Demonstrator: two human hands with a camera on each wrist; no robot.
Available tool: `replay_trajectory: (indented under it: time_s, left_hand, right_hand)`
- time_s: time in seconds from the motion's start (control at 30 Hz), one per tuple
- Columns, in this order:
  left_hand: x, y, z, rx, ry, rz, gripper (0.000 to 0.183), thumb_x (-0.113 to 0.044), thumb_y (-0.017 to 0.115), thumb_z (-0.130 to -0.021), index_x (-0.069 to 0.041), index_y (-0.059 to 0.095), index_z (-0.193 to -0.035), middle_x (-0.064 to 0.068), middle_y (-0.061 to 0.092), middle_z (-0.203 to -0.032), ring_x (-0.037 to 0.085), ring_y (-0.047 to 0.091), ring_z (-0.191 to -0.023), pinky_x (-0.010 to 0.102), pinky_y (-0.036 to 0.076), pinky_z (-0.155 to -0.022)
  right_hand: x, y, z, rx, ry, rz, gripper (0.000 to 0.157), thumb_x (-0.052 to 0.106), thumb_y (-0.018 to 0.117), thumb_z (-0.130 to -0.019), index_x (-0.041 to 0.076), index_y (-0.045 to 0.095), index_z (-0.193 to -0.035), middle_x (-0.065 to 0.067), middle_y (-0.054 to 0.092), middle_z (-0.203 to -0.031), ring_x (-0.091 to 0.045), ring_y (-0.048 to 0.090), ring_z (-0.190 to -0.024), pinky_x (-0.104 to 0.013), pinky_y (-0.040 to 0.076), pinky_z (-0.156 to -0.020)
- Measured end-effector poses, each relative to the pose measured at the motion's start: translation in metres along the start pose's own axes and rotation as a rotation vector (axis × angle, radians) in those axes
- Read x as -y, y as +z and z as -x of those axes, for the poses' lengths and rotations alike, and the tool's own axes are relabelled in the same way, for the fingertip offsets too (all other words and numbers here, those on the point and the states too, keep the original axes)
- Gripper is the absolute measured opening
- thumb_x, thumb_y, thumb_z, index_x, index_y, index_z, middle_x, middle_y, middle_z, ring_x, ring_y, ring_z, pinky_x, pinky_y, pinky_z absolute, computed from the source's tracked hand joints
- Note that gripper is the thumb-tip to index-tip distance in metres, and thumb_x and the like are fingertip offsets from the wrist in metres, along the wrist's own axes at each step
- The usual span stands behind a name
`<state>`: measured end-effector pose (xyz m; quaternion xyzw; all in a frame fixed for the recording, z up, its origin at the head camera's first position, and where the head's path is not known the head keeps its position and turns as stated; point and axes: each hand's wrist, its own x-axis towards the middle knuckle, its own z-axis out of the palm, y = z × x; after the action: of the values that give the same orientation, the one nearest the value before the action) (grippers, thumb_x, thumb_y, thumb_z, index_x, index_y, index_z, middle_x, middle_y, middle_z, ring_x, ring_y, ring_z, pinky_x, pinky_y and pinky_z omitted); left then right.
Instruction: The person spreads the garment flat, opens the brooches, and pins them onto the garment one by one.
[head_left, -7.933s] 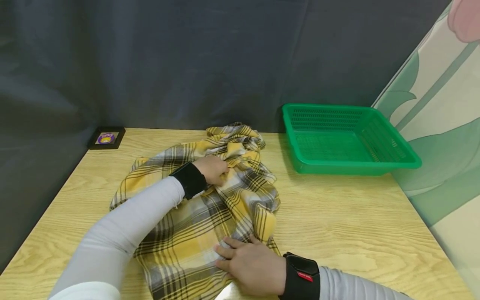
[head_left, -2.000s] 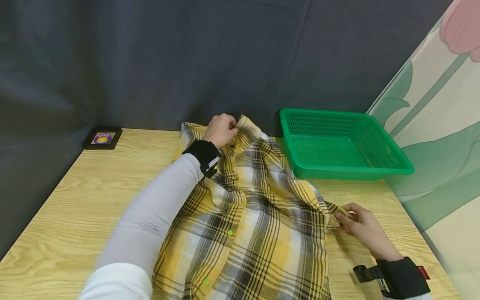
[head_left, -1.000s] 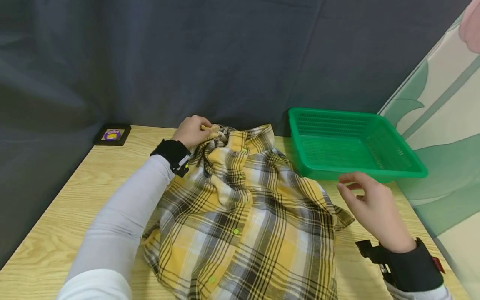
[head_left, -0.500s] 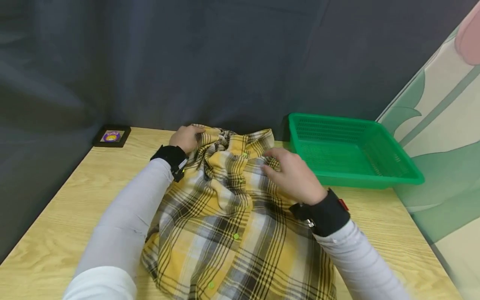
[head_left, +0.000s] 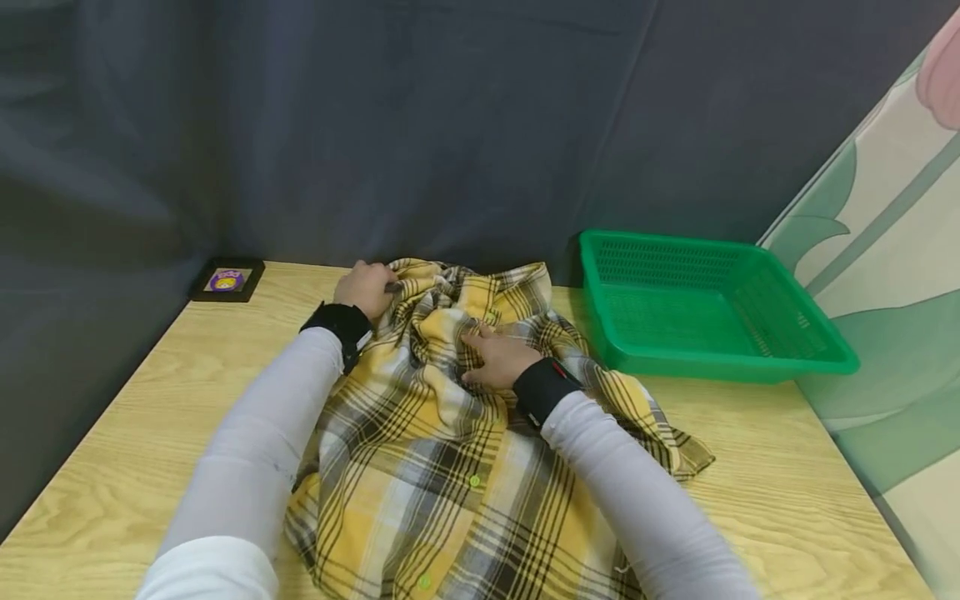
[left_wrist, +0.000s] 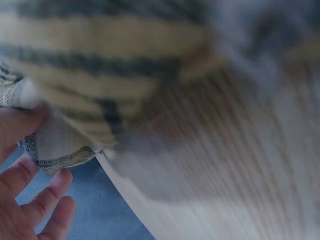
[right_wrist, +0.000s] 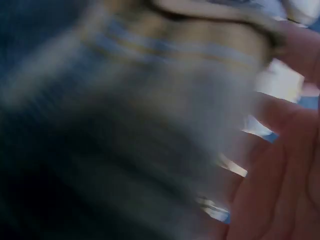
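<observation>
A yellow, grey and white plaid shirt (head_left: 420,475) lies front up on the table, with light green buttons down its front. Folds bunch around the collar and upper left part. At that far left shoulder, my left hand (head_left: 365,288) pinches the cloth; in the left wrist view, the thumb and index finger have the fabric (left_wrist: 55,140) between them while the other fingers (left_wrist: 47,202) reach out. My right hand (head_left: 504,360) rests on the upper front below the collar, fingers spread. Blurred cloth (right_wrist: 150,125) fills most of the right wrist view.
A green plastic basket (head_left: 731,367) stands at the back right, close to the shirt. A small black-framed square with a purple and yellow picture (head_left: 226,281) lies at the back left corner. A dark curtain (head_left: 420,125) hangs behind the wooden table (head_left: 780,483).
The crumpled shirt has been spread out front up. My right hand has let go of the right sleeve and moved left onto the chest; my left hand has shifted from the collar to the left shoulder.
</observation>
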<state>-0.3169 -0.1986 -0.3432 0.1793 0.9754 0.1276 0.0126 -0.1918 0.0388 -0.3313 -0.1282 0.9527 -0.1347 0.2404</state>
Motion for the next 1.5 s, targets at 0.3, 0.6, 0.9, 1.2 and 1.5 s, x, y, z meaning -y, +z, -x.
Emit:
replay_trajectory:
  time_s: [0.3, 0.6, 0.9, 1.2, 1.5]
  left_hand:
    - [0.014, -0.017, 0.007, -0.004, -0.022, -0.096, 0.023, -0.022, 0.056, -0.102, -0.009, 0.074, -0.095, 0.016, 0.070, -0.107, 0.040, 0.055, -0.104, 0.057, 0.049, -0.083]
    - [0.046, -0.020, 0.022, -0.033, -0.051, -0.092, 0.025, -0.021, 0.060, -0.099, -0.010, 0.071, -0.080, 0.015, 0.070, -0.094, 0.039, 0.062, -0.096, 0.056, 0.051, -0.075]
    - [0.048, -0.050, 0.046, -0.109, -0.011, -0.094, 0.016, -0.016, 0.062, -0.096, -0.009, 0.076, -0.096, 0.017, 0.070, -0.106, 0.040, 0.052, -0.107, 0.061, 0.051, -0.080]
    - [0.060, -0.085, 0.077, -0.162, -0.006, -0.097, 0.017, -0.016, 0.062, -0.089, -0.011, 0.073, -0.076, 0.015, 0.071, -0.088, 0.042, 0.054, -0.098, 0.063, 0.046, -0.071]
    - [0.090, -0.092, 0.124, 0.037, -0.132, -0.060, 0.041, -0.023, 0.064, -0.093, -0.016, 0.050, -0.056, 0.005, 0.054, -0.065, 0.029, 0.055, -0.074, 0.060, 0.033, -0.073]
  right_hand:
    - [-0.009, -0.012, -0.020, 0.072, 0.062, 0.045, 0.082, 0.044, 0.060, -0.097, 0.024, 0.014, -0.161, -0.016, -0.005, -0.168, -0.048, -0.001, -0.152, -0.065, 0.021, -0.118]
    - [-0.009, -0.013, -0.031, 0.063, 0.089, 0.128, 0.085, 0.048, 0.066, -0.092, 0.026, 0.018, -0.160, -0.018, 0.006, -0.167, -0.047, 0.024, -0.148, -0.060, 0.032, -0.115]
    - [-0.009, -0.016, -0.032, 0.038, 0.104, 0.113, 0.085, 0.046, 0.072, -0.088, 0.027, 0.027, -0.157, -0.020, 0.013, -0.165, -0.042, 0.044, -0.138, -0.054, 0.043, -0.107]
    - [-0.013, -0.012, -0.034, -0.045, 0.068, 0.185, 0.085, 0.052, 0.068, -0.089, 0.025, 0.027, -0.157, -0.024, 0.020, -0.163, -0.047, 0.041, -0.139, -0.056, 0.039, -0.111]
    - [-0.011, -0.010, -0.038, -0.015, 0.095, 0.148, 0.084, 0.051, 0.069, -0.089, 0.027, 0.026, -0.158, -0.022, 0.016, -0.164, -0.047, 0.041, -0.139, -0.056, 0.039, -0.111]
